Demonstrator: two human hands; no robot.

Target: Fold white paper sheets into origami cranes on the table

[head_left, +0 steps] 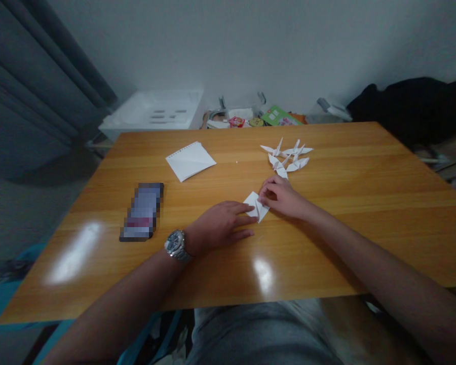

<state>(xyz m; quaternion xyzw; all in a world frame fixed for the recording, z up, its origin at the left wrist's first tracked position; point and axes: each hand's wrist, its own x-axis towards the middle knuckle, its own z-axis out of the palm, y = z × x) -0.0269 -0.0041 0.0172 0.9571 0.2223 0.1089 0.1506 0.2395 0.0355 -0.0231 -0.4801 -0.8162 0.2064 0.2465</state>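
Head view: near the middle of the tabletop (365,203), the left hand (220,223) is lying flat, fingers open, pressing down a small partly folded sheet (256,207), while the right hand (283,197) is pinching its far corner with curled fingertips. Several finished paper birds (289,157) are lying towards the far edge, so the folding is apparently running well along, with this piece only half shaped and a notepad (190,160) lying left of them.

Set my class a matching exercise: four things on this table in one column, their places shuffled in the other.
1 phone
2 notepad
3 paper cranes
4 folded paper

A under the fingertips of left hand and right hand
B clustered beyond the right hand
C directly left of the left hand
D beyond the phone

Pairs: 1-C, 2-D, 3-B, 4-A
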